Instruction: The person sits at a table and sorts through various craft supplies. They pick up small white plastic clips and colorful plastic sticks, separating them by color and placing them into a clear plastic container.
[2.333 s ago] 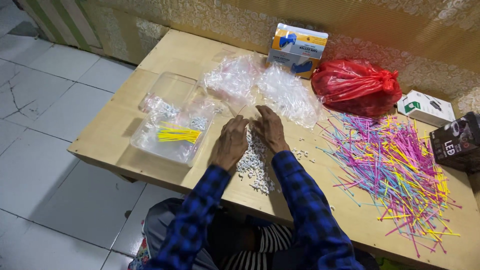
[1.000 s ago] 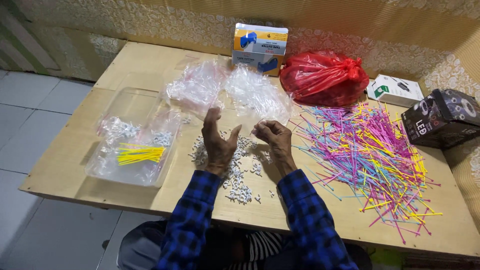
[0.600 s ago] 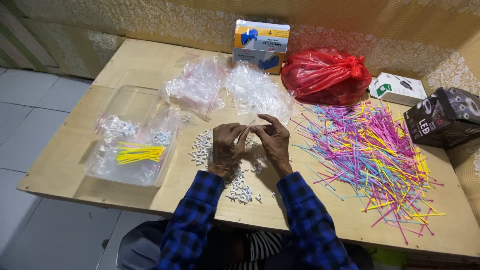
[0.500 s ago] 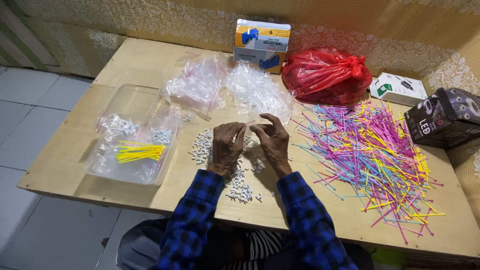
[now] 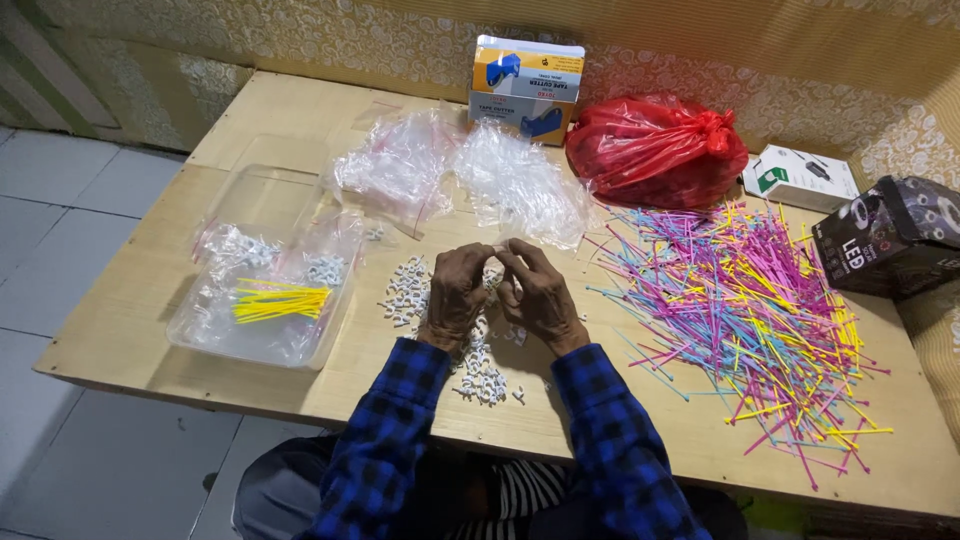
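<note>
Both hands now together: left hand (image 5: pixel 455 295) and right hand (image 5: pixel 540 295), grip contents and axis untellable

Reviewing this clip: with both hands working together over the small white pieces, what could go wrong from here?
The left hand and right hand meet fingertip to fingertip above the heap of small white pieces; whatever they pinch is too small to see and could drop into it unnoticed. Loose pieces near the table's front edge could be swept off by a sleeve. The colourful cable ties lie close beside the right forearm and might get dragged.
</note>
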